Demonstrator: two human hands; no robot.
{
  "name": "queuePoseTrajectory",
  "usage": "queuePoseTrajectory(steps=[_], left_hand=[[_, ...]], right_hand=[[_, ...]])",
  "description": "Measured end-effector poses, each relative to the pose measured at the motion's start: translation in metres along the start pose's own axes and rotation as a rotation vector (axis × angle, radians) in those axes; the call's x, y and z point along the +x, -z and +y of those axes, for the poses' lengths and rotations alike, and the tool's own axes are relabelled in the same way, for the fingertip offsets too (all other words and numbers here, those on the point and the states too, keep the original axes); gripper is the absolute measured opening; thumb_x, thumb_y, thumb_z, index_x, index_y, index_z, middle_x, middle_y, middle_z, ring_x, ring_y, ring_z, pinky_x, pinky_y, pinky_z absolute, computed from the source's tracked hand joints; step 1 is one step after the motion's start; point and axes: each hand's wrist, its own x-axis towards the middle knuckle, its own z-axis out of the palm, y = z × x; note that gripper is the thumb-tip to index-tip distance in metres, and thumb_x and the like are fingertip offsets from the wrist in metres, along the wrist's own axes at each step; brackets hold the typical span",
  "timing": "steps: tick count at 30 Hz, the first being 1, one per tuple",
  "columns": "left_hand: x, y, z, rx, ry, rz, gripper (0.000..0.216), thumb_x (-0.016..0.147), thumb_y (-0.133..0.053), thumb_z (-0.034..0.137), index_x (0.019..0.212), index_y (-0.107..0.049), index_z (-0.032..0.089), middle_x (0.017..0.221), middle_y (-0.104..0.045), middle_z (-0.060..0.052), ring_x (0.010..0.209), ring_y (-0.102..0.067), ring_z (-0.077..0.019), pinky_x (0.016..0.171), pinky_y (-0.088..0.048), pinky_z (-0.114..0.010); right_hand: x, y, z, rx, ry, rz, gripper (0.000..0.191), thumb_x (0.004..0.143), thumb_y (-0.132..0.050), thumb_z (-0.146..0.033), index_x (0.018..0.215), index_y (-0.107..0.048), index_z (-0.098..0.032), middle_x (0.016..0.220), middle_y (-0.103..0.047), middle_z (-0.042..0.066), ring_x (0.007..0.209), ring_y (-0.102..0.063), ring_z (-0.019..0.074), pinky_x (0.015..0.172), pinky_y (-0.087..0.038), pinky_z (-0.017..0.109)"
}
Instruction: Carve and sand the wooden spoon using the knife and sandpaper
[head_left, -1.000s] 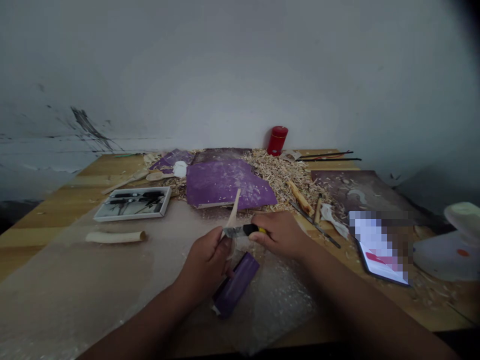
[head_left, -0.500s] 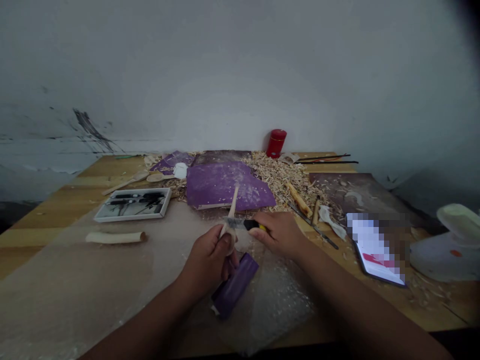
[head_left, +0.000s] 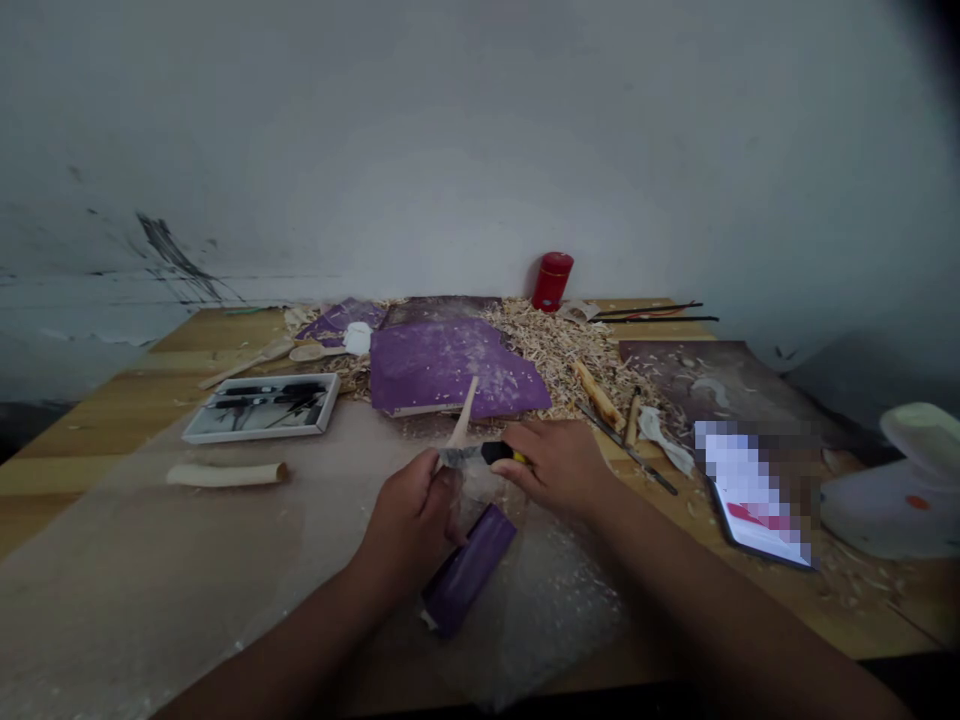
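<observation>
My left hand is closed around a pale wooden spoon. The spoon's slim handle points away from me, and its bowl end is hidden by my fingers. In my right hand is a utility knife with a black and yellow grip. Its blade lies across the wood just above my left thumb. A purple roll rests on the plastic sheet beneath my left hand. Beyond the spoon's tip lies a purple sheet sprinkled with shavings.
Wood shavings heap up behind the purple sheet, near a red canister. Leftward are a white tray of black tools, a peeled stick and wooden spoons. At right lie a phone and a white container.
The knife blade has slid down the spoon toward my left hand. The spoon has turned in my left fingers, and its rounded bowl, visible before, is now covered. The view has shifted slightly.
</observation>
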Motion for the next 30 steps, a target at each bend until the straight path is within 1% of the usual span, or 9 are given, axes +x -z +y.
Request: queuePoseTrajectory(steps=[4,8,11,14,18,21,26,28,30], left_hand=[[-0.001,0.000,0.002,-0.091,0.001,0.017,0.020,0.081,-0.035,0.034,0.071,-0.042,0.019,0.042,-0.034,0.008,0.039,-0.041,-0.0090,0.044,-0.044,-0.024],[0.002,0.001,-0.003,-0.088,0.001,0.011,0.020,0.081,-0.034,0.034,0.075,-0.046,0.018,0.041,-0.036,0.009,0.036,-0.037,-0.0080,0.044,-0.043,-0.023],[0.005,0.000,-0.007,-0.029,-0.022,0.040,0.021,0.081,-0.035,0.034,0.077,-0.048,0.018,0.042,-0.040,0.007,0.038,-0.041,-0.0088,0.045,-0.039,-0.022],[0.006,-0.001,-0.006,0.048,-0.068,0.080,0.021,0.080,-0.036,0.034,0.070,-0.047,0.018,0.044,-0.041,0.006,0.040,-0.042,-0.0094,0.044,-0.036,-0.021],[0.005,-0.001,-0.001,0.299,-0.110,0.141,0.020,0.080,-0.037,0.033,0.067,-0.046,0.019,0.048,-0.046,0.004,0.044,-0.048,-0.0119,0.046,-0.032,-0.022],[0.005,0.000,0.001,0.445,-0.105,0.162,0.019,0.079,-0.038,0.031,0.067,-0.045,0.020,0.050,-0.049,0.003,0.047,-0.053,-0.0141,0.048,-0.030,-0.023],[0.004,0.002,-0.002,0.468,-0.098,0.140,0.021,0.081,-0.033,0.033,0.067,-0.042,0.020,0.051,-0.049,0.003,0.049,-0.055,-0.0154,0.049,-0.029,-0.024],[0.004,0.002,-0.003,0.449,-0.098,0.123,0.022,0.081,-0.033,0.035,0.069,-0.042,0.020,0.051,-0.049,0.003,0.049,-0.055,-0.0153,0.050,-0.030,-0.024],[0.003,0.002,-0.002,0.423,-0.093,0.104,0.022,0.081,-0.033,0.036,0.073,-0.044,0.020,0.051,-0.050,0.004,0.049,-0.055,-0.0150,0.050,-0.031,-0.025]], right_hand=[[-0.001,0.005,0.016,-0.113,-0.171,0.072,0.048,0.083,-0.023,-0.055,0.079,-0.054,-0.019,0.067,-0.059,0.003,0.060,-0.052,0.0141,0.049,-0.018,0.023],[-0.002,0.006,0.020,-0.016,-0.214,0.129,0.046,0.083,-0.023,-0.053,0.079,-0.054,-0.018,0.063,-0.058,0.003,0.060,-0.053,0.0145,0.050,-0.021,0.023],[-0.001,0.003,0.007,0.139,-0.148,0.080,0.044,0.084,-0.025,-0.051,0.080,-0.053,-0.019,0.062,-0.056,0.001,0.058,-0.051,0.0123,0.050,-0.024,0.022],[0.000,-0.001,-0.007,0.267,-0.035,-0.019,0.042,0.084,-0.027,-0.051,0.077,-0.053,-0.019,0.063,-0.055,0.000,0.058,-0.050,0.0107,0.051,-0.025,0.021],[0.000,-0.004,-0.010,0.332,0.006,-0.110,0.042,0.085,-0.025,-0.050,0.075,-0.052,-0.019,0.059,-0.053,-0.002,0.055,-0.048,0.0099,0.050,-0.023,0.021],[0.000,-0.005,-0.008,0.250,-0.007,-0.101,0.045,0.083,-0.025,-0.053,0.075,-0.052,-0.019,0.061,-0.054,-0.001,0.058,-0.049,0.0109,0.051,-0.022,0.021],[0.002,0.000,-0.006,0.011,-0.047,-0.021,0.050,0.081,-0.023,-0.058,0.080,-0.054,-0.020,0.070,-0.059,0.003,0.060,-0.051,0.0137,0.049,-0.018,0.023],[0.001,0.004,0.001,-0.071,-0.130,0.010,0.050,0.081,-0.022,-0.058,0.080,-0.054,-0.020,0.069,-0.060,0.003,0.058,-0.051,0.0142,0.048,-0.016,0.024],[0.000,0.007,0.010,-0.116,-0.244,0.077,0.049,0.082,-0.021,-0.057,0.080,-0.054,-0.020,0.068,-0.060,0.004,0.059,-0.052,0.0153,0.048,-0.017,0.023]])
